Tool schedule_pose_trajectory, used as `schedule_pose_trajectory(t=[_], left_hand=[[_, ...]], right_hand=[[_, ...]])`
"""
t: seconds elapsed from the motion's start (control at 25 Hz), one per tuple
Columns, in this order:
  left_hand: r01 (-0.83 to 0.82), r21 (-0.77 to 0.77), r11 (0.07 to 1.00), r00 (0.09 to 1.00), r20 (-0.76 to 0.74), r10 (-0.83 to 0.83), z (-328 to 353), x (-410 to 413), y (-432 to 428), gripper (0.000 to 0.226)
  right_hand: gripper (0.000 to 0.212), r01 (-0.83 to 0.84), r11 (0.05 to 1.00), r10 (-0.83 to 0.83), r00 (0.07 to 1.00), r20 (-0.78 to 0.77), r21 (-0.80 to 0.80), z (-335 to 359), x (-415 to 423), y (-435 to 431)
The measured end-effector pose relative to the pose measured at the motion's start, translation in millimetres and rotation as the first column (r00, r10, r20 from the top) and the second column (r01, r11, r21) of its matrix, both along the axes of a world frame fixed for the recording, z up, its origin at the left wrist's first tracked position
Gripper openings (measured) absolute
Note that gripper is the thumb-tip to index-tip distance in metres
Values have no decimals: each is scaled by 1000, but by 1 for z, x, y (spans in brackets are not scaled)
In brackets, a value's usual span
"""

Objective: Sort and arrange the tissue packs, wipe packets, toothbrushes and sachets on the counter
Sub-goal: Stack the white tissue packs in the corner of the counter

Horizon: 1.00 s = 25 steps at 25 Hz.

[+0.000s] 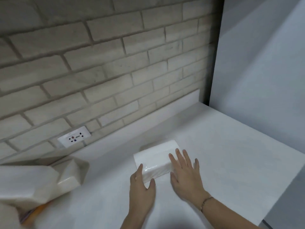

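The step in hand looks like squaring one pack [155, 156] into place. It lies flat on the worktop [231, 146], near the brick wall [115, 63] but skewed to it, well apart from the big wrapped bundle [33, 180] at the left edge of view. The left hand [142, 187] brackets the pack's near left corner, fingers fairly straight along the short side and thumb against the long near side, gripping nothing. The right hand [184, 176] lies flat over the right end, fingers straight and spread, pressing rather than holding. To do this well, the right palm should bear lightly: the film wrap looks glossy and the tissue beneath is likely soft, so hard pressure may dent it or make it skid. Let the left hand steer the corner, pivoting the pack until its long side runs parallel with the wall, with room beside it for more packs. The picture is blurred, so exact finger contact is uncertain.
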<state>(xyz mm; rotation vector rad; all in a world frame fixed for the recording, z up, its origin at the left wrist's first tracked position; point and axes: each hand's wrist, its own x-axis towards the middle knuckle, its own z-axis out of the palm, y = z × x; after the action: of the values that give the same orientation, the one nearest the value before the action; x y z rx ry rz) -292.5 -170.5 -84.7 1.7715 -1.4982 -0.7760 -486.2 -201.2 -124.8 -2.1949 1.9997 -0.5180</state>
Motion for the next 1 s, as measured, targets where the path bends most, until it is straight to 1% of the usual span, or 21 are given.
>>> schedule_pose_trajectory(t=[0.08,0.16,0.24,0.32,0.44,0.48,0.56,0.68,0.8,0.84,0.88,0.96,1.0], left_hand=[[79,13,997,995,-59,-79,-3,-33,-22,63],[175,28,984,978,-119,-171,-6,-66,-46,62],[231,48,972,960,-176,-220,-7,-92,-67,64],[247,58,967,948,-221,-229,-4,-119,-92,64],[251,57,966,928,-298,-224,3,-152,-138,64],[266,52,963,922,-304,-238,5,-171,-163,65],[261,67,963,918,-326,-226,2,-188,-189,66],[257,75,963,917,-333,-219,-10,-200,-208,64],[293,47,955,916,-299,-267,-14,-219,-240,70],[307,41,951,921,-264,-286,-17,-225,-252,73],[320,27,947,933,-185,-309,-20,-231,-263,73],[348,-26,937,937,42,-346,-29,-240,-282,71],[370,-66,927,928,79,-365,-32,-243,-291,70]], right_hand=[[70,6,1000,-6,1000,2,-22,3,-24,-14],[69,-54,998,54,999,1,-33,4,-43,-27],[68,-93,995,93,996,13,-21,1,-55,-41],[68,-71,997,71,997,43,-4,-3,-74,-63],[66,-15,999,17,999,42,-33,-3,-106,-115],[65,10,1000,-8,998,65,-20,-3,-124,-141],[66,25,1000,-24,995,93,-2,0,-137,-167],[66,28,999,-30,994,105,16,1,-143,-183],[70,58,998,-58,990,128,2,-6,-163,-213],[73,61,998,-60,990,124,-2,-7,-171,-225],[75,65,998,-64,991,116,-5,-9,-178,-237],[77,83,997,-81,991,105,-10,-15,-190,-260],[76,84,996,-83,992,100,-11,-15,-194,-271]])
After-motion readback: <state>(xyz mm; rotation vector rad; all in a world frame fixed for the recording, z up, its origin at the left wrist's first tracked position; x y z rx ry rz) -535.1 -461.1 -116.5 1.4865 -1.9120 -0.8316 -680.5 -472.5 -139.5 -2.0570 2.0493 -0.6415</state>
